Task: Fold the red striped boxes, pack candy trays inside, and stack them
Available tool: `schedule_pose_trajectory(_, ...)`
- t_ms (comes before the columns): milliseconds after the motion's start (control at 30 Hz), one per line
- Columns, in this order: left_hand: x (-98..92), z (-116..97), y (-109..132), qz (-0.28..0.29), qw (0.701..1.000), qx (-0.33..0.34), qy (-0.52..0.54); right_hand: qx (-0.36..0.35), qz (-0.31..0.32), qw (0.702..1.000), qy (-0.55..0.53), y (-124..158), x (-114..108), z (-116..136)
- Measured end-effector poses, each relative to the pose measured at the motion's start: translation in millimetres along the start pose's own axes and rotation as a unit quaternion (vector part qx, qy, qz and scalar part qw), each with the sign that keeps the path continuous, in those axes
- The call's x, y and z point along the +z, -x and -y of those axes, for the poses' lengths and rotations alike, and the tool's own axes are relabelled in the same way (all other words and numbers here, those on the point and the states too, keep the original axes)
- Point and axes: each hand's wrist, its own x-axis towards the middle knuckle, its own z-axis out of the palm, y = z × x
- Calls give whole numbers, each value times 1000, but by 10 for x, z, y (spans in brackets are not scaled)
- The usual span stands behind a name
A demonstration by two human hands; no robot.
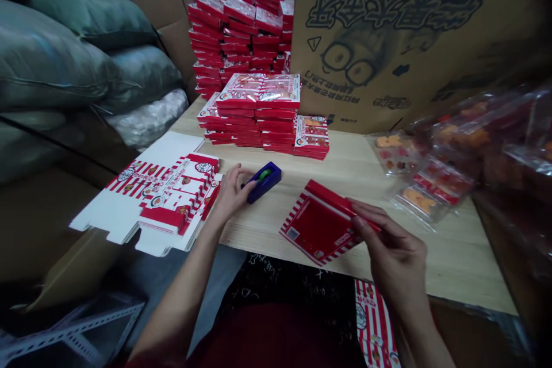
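Your left hand lies on the pale wooden tabletop, fingers released and loosely extended. Its fingertips touch the near end of a dark blue plastic tape dispenser fitted with a green-centred roll. Your right hand grasps a folded red-and-white striped paperboard carton. Its fingers pinch the carton's upper edge, holding it tilted just above the tabletop, to the right of the dispenser.

Left of your left hand, flat white-backed carton blanks with red stripes lie in an overlapping pile at the table's left end. Behind the dispenser, low stacks of assembled red-and-white boxes stand on the table, with a taller stack of the same boxes behind them. To the right, clear plastic trays of orange snacks lie heaped at the table's right end. A large brown corrugated box with a printed cartoon stands behind the table. Grey-green stuffed sacks are piled at far left.
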Motion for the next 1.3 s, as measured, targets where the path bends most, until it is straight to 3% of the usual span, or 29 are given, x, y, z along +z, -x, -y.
schedule_pose_trajectory(133,-57,361,-312,44,997,-55,-9,-69,-18,997,5,-66,91,-105)
schedule_pose_trajectory(300,1,452,-352,90,990,-89,61,-100,17,994,27,18,227,-279)
schedule_pose_trajectory(533,73,455,-298,22,976,-130,175,-110,54,992,40,82,222,-229)
schedule_pose_trajectory(733,39,532,-106,-3,956,-148,254,-126,58,989,58,135,228,-235)
schedule_pose_trajectory(1000,81,735,98,-61,971,-114,203,-145,71,984,79,119,210,-249)
schedule_pose_trajectory(1100,46,662,151,-108,977,-107,152,-155,67,982,90,144,245,-201)
schedule_pose_trajectory(1167,30,496,239,-130,978,-98,131,-164,58,980,97,177,301,-170)
schedule_pose_trajectory(1300,86,-170,576,-107,982,-59,146,-198,13,975,98,267,469,-132)
